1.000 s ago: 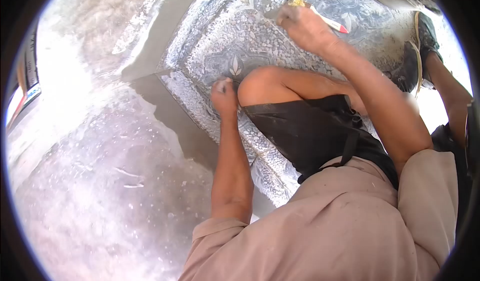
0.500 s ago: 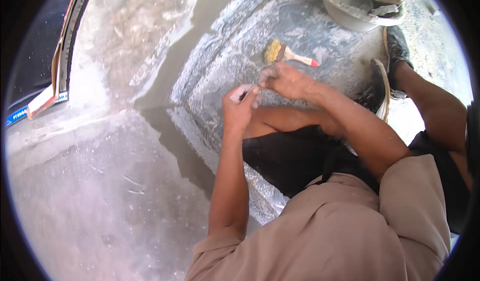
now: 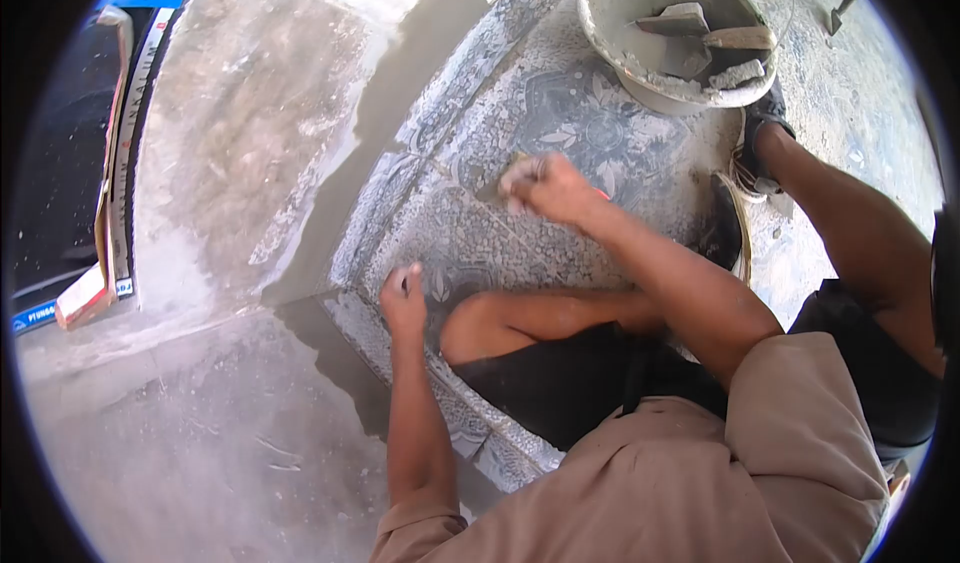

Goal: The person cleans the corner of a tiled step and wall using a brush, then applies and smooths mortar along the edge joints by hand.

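Note:
My left hand [image 3: 403,301] is closed above the left border of the patterned floor tiles [image 3: 470,233], beside my bent knee; whether something small is in its fingers is hidden. My right hand [image 3: 545,188] is over the middle of the tiles, fingers curled and blurred. Under it lies the brush, mostly hidden; only a bit of its red handle tip [image 3: 602,194] and some yellowish bristle show. I cannot make out whether the right fingers hold anything. A strip of wet grey mortar [image 3: 340,188] runs along the tiles' left edge.
A round bucket [image 3: 660,98] of grey mix with a trowel [image 3: 740,39] and lumps in it stands at the upper right, near my shoe [image 3: 728,228]. Black printed packaging [image 3: 65,153] lies at the far left on the concrete floor [image 3: 240,113]. Another tool [image 3: 845,8] shows at top right.
My hands were together half a second ago and are now apart, the left one lower left, the right one over the brush. The view has shifted, bringing more of the bucket into sight.

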### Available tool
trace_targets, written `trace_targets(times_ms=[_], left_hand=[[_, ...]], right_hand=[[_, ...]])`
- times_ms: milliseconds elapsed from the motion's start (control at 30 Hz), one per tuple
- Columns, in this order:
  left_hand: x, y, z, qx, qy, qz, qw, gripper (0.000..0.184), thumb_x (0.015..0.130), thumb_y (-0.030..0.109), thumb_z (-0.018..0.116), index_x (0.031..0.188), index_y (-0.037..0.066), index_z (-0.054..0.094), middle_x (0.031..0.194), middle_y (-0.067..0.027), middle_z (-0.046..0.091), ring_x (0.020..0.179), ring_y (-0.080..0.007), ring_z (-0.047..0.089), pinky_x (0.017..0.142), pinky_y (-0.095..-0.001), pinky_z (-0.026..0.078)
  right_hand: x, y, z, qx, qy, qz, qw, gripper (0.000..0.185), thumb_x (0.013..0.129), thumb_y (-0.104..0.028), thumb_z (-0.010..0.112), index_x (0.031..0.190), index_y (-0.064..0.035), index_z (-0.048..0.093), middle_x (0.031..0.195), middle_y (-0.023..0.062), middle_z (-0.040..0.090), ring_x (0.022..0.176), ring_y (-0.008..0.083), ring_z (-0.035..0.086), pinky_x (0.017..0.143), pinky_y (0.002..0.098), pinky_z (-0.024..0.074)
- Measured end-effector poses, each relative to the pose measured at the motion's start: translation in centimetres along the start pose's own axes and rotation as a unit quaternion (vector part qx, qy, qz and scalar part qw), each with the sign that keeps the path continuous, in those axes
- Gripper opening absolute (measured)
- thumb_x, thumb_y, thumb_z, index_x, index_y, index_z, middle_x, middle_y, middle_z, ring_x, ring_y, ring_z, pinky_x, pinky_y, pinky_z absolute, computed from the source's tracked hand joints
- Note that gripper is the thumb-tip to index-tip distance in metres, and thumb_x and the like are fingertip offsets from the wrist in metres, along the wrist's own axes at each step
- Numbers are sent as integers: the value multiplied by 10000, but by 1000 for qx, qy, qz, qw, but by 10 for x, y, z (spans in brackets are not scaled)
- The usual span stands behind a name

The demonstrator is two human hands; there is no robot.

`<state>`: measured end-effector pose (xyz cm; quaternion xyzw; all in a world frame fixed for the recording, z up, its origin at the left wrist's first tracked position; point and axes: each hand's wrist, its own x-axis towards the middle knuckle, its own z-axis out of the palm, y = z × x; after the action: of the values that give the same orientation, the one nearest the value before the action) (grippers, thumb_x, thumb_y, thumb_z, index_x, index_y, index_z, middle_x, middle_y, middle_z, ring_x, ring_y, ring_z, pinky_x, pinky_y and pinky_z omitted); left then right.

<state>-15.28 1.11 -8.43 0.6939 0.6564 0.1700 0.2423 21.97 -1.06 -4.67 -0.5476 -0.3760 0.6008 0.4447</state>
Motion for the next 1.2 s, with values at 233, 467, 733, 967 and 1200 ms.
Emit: trace_targets(times_ms=[233,467,733,967,1200], left_hand=[[-67,-80,59,217,88,137,962,573,1087,401,470,1500,6,494,1576,-224,473,1487,-439,393,1194,-545,313],[-61,-79,64,233,116,111,959,650,1107,493,365,1530,11,472,1602,-226,446,1498,-446,380,1202,-567,301],[-62,-64,62,239,106,96,961,591,1104,409,398,1526,3,473,1600,-217,445,1486,-454,385,1206,-583,297],[-61,-65,61,232,107,102,961,581,1102,391,416,1529,1,469,1605,-217,441,1483,-461,386,1202,-590,305],[-61,-64,61,228,107,104,962,583,1104,394,417,1524,-5,473,1601,-220,446,1477,-465,394,1202,-592,308]], right_hand=[[131,-46,-48,232,226,-75,943,92,953,-31,658,890,-39,725,773,63,745,644,81,637,563,244,506],[224,-34,-60,94,431,-175,880,122,920,-106,710,911,7,755,790,95,758,690,161,690,709,334,554],[243,-19,-50,28,477,-254,841,144,903,-103,704,983,3,762,790,127,748,703,186,691,730,352,556],[237,-27,-44,59,457,-253,851,217,945,-118,690,1091,33,744,820,93,752,720,136,701,699,293,558],[241,-21,-42,-36,487,-304,818,217,938,-113,647,1070,25,750,957,217,755,888,302,737,857,393,561]])
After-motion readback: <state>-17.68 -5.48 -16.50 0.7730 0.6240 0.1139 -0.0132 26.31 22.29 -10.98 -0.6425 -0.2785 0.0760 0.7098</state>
